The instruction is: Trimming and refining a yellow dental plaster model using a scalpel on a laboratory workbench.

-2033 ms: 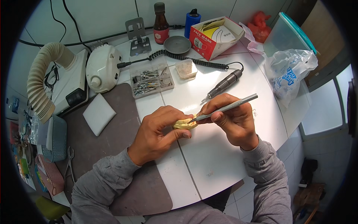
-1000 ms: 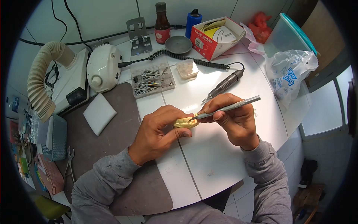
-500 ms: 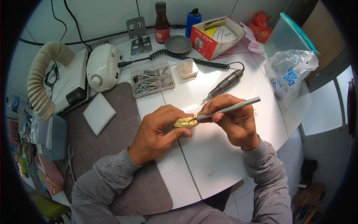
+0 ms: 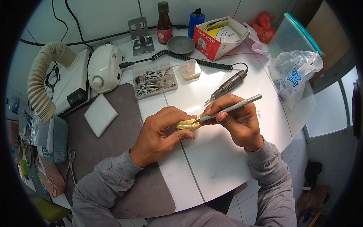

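Observation:
My left hand [image 4: 157,134] is closed on a yellow plaster-like piece [image 4: 184,125], which looks like a dental model, gripped between thumb and fingers over the white worktop. My right hand [image 4: 236,123] is closed on a silver metal craft knife [image 4: 242,104], held like a pen, with its blade tip on the yellow piece and its back end up to the right. The fingertips of both hands are close together at the piece. Just beyond them a dark rotary handpiece [image 4: 227,85] lies on the worktop, its tip pointing toward the hands.
A white pad [image 4: 101,115] and pliers [image 4: 70,170] lie left on a grey mat [image 4: 140,193]. Behind are a bur case [image 4: 155,79], small container [image 4: 190,70], white machine [image 4: 104,70], hose [image 4: 41,87], bottle [image 4: 164,26], dish [image 4: 180,45] and mask box [image 4: 220,38]. A plastic bag [image 4: 293,75] sits right.
The knife's back end has risen slightly in the picture over the last half second as my right hand tilts it. My left hand keeps the yellow piece in nearly the same spot.

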`<act>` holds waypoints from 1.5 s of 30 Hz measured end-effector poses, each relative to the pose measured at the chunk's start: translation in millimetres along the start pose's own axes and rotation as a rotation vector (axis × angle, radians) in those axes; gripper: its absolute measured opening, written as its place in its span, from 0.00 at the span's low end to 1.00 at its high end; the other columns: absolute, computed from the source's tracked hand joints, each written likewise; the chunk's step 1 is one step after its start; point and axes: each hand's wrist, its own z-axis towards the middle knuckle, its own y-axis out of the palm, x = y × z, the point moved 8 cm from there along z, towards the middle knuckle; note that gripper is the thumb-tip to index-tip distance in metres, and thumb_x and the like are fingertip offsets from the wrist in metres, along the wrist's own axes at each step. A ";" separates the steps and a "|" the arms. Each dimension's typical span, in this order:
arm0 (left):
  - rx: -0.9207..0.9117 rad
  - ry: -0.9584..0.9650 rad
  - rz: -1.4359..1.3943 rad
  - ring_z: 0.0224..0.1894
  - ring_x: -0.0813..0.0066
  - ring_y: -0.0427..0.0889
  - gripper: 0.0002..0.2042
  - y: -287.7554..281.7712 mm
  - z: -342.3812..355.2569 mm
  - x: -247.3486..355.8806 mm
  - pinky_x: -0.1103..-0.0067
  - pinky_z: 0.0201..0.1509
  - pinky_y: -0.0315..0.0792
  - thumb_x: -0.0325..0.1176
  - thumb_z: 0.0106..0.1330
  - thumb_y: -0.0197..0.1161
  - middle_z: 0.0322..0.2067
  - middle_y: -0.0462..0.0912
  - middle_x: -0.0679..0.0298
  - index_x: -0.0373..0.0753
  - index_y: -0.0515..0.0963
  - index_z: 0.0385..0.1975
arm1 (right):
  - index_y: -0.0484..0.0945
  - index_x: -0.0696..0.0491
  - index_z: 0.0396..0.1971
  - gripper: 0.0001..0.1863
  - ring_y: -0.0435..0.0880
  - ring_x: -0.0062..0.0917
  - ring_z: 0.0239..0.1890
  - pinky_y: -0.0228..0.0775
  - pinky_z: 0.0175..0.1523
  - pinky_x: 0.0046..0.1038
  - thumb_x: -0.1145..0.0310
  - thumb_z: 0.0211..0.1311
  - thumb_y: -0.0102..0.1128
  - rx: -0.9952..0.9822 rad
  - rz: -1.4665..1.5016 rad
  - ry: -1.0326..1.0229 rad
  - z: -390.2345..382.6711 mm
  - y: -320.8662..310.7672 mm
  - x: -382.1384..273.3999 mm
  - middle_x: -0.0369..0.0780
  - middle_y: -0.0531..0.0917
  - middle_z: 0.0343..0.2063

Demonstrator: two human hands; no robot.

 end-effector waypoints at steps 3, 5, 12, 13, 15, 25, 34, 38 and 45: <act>-0.001 -0.014 -0.022 0.48 0.69 0.87 0.19 -0.2 -0.2 -2.5 0.74 0.55 0.79 0.37 0.69 0.81 0.46 0.89 0.59 0.34 0.88 0.55 | 0.83 0.64 0.51 0.10 0.93 0.32 0.51 0.89 0.60 0.35 0.72 0.81 0.66 -0.023 -0.033 -0.019 0.0 -0.9 -0.9 0.46 0.89 0.45; -0.004 -0.007 -0.017 0.48 0.69 0.87 0.19 -0.5 0.3 -0.2 0.74 0.55 0.79 0.37 0.69 0.80 0.46 0.89 0.59 0.34 0.88 0.55 | 0.84 0.64 0.51 0.10 0.93 0.32 0.50 0.89 0.60 0.35 0.72 0.81 0.65 -0.022 -0.092 -0.020 -0.6 -0.2 -3.6 0.45 0.89 0.45; 0.000 -0.016 -0.019 0.48 0.69 0.86 0.18 -0.1 -0.3 -2.2 0.74 0.55 0.79 0.35 0.68 0.81 0.46 0.89 0.59 0.33 0.88 0.53 | 0.83 0.64 0.52 0.10 0.92 0.31 0.51 0.88 0.61 0.35 0.73 0.80 0.66 0.025 0.053 0.006 -0.1 1.0 -0.9 0.46 0.89 0.46; 0.000 -0.016 -0.020 0.48 0.69 0.86 0.18 0.3 -0.1 -2.0 0.74 0.55 0.79 0.35 0.68 0.81 0.46 0.89 0.59 0.33 0.88 0.53 | 0.83 0.64 0.52 0.10 0.92 0.31 0.51 0.88 0.61 0.35 0.73 0.80 0.66 0.013 0.019 -0.016 0.0 1.0 -1.5 0.46 0.89 0.46; 0.009 -0.009 -0.021 0.48 0.69 0.86 0.18 -0.1 0.1 -0.6 0.74 0.55 0.79 0.34 0.68 0.81 0.46 0.89 0.59 0.33 0.88 0.53 | 0.83 0.64 0.52 0.10 0.92 0.31 0.52 0.88 0.61 0.35 0.73 0.80 0.65 0.000 -0.015 -0.039 0.0 1.5 -3.5 0.46 0.89 0.46; -0.004 -0.014 -0.013 0.48 0.69 0.87 0.19 -0.2 -0.3 -2.2 0.74 0.56 0.79 0.38 0.69 0.81 0.46 0.90 0.59 0.34 0.88 0.54 | 0.84 0.65 0.51 0.09 0.92 0.31 0.52 0.88 0.61 0.34 0.76 0.79 0.66 -0.009 -0.035 -0.028 -0.5 1.6 -4.0 0.46 0.89 0.47; 0.001 -0.013 -0.019 0.48 0.69 0.87 0.18 0.2 0.1 -1.6 0.74 0.55 0.79 0.38 0.69 0.81 0.46 0.90 0.59 0.34 0.88 0.53 | 0.83 0.65 0.51 0.09 0.92 0.32 0.52 0.89 0.62 0.35 0.76 0.80 0.65 0.001 0.009 -0.043 0.1 0.9 -3.6 0.47 0.89 0.47; 0.008 -0.012 -0.020 0.47 0.69 0.87 0.17 -0.4 0.0 -1.1 0.74 0.55 0.78 0.35 0.68 0.81 0.45 0.89 0.59 0.34 0.88 0.52 | 0.84 0.65 0.51 0.09 0.91 0.31 0.52 0.88 0.61 0.34 0.76 0.79 0.66 0.013 0.013 -0.026 0.0 1.3 -3.0 0.46 0.89 0.47; 0.010 -0.004 -0.022 0.47 0.69 0.86 0.18 -0.4 0.2 -0.2 0.73 0.55 0.78 0.35 0.68 0.81 0.46 0.89 0.59 0.33 0.88 0.52 | 0.84 0.65 0.50 0.07 0.91 0.29 0.52 0.87 0.61 0.33 0.78 0.78 0.66 -0.002 -0.028 -0.056 -0.2 1.7 -4.9 0.46 0.89 0.47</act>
